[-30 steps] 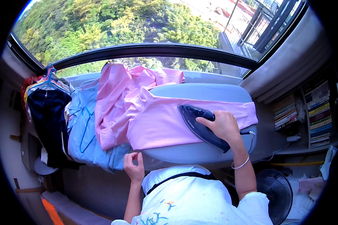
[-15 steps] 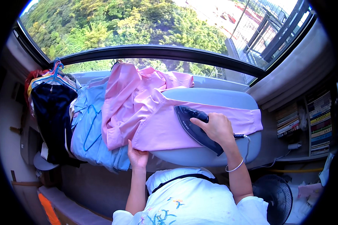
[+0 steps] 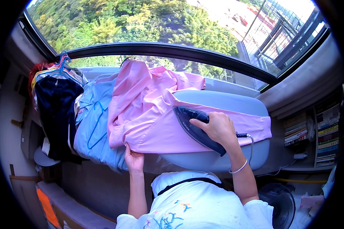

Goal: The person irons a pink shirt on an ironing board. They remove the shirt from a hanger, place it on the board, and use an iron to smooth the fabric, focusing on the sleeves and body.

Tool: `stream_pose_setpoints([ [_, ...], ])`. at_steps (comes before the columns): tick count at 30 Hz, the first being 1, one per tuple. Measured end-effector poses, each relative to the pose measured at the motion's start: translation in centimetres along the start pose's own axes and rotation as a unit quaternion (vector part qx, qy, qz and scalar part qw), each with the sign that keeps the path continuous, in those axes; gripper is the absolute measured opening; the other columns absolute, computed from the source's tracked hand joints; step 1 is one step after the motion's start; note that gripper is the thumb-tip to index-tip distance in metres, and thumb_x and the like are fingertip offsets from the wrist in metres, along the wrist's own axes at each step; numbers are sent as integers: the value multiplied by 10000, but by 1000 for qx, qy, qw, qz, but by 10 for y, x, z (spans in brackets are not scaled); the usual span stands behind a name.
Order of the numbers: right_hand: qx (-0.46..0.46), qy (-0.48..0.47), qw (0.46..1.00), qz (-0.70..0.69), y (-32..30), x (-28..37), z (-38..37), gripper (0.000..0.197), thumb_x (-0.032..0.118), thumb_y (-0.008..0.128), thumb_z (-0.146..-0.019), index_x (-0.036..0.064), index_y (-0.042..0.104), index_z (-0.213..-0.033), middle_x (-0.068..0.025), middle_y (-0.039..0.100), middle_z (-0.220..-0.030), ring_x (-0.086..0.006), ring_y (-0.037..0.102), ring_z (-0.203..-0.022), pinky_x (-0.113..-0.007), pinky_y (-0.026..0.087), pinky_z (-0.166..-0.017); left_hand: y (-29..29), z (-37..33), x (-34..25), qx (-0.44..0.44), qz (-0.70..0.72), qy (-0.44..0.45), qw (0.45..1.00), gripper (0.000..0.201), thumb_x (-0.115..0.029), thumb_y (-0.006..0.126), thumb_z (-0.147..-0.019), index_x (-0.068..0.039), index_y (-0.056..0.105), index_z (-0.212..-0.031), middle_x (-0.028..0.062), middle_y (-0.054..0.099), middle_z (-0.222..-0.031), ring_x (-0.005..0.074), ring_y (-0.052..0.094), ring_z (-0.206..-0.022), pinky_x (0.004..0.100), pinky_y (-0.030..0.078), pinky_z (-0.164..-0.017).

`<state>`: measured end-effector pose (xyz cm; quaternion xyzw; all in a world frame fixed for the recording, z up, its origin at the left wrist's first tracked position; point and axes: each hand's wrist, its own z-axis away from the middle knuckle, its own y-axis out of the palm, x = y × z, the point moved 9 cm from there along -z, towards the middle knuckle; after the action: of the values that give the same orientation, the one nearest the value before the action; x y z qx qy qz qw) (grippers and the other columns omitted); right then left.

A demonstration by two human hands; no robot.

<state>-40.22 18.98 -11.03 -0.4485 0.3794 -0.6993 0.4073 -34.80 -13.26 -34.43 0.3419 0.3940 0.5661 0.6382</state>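
Clothing in light blue [image 3: 88, 140] lies left of the ironing board [image 3: 256, 152]. Left hand [image 3: 134, 159], just left of the board, pinches with thumb and fingers the edge of the pink shirt [image 3: 156, 133], partly laid over the board; cloth appears light, soft, best held by edges. Upon the board's shirt-covered part, dark iron [image 3: 195, 131] seems rigid, fairly heavy, safely gripped only by its handle, where right hand [image 3: 219, 128] has fingers wrapped.

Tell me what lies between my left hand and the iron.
In the head view, a stretch of pink shirt, with nothing on it, runs from your left hand to the iron.
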Motion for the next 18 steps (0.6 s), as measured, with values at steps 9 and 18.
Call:
stream_pose_setpoints([
  [9,12,-87,996,31,6,22,0,677,617,669,-757,-59,682,-728,-206,641,-662,-344,654,-639,-418,511,-630,9,3,-5,0,9,14,1000,304,-206,467,-1000,-34,559,-1232,90,605,-1255,213,549,-1190,405,406,-1054],
  [18,43,-134,989,54,15,46,8,647,608,677,-751,-38,685,-715,-189,637,-636,-342,649,-619,-421,512,-620,16,9,-5,-7,-36,27,999,293,-208,487,-993,-39,566,-1219,78,619,-1226,197,563,-1165,377,431,-1027],
])
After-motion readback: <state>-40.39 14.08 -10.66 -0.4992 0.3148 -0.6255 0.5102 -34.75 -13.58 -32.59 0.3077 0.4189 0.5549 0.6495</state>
